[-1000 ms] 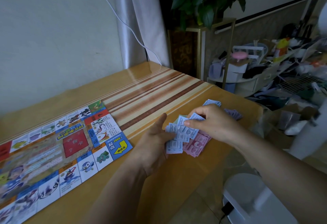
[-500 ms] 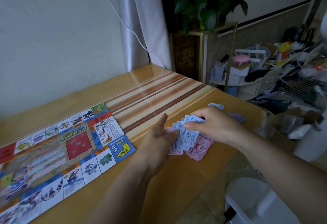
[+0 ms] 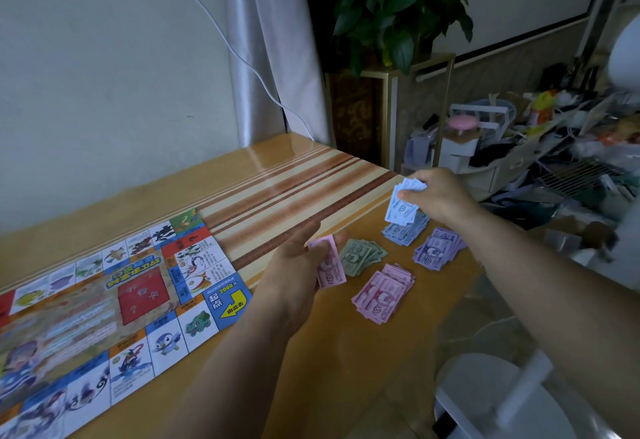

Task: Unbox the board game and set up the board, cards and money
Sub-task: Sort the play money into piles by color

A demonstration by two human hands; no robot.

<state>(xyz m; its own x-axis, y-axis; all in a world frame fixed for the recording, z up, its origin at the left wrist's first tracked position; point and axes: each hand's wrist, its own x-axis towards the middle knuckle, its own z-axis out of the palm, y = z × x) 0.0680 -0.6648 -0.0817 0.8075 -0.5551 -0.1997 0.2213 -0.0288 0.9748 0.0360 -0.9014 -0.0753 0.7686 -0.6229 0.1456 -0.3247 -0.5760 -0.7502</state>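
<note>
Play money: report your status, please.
Left grip holds pink notes. Right grip pinches blue notes above blue pile. Board laid flat. Nothing blocks the piles.

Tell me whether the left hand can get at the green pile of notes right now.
Probably yes: the green pile lies uncovered on the table right beside the left hand, nothing between. That hand already grips pink notes, though.

L hand (image 3: 294, 265) & R hand (image 3: 438, 197): both bare. Forearms (image 3: 554, 293) bare too, all the way to the frame edge (elbows cut off, upper arms out of view).
</note>
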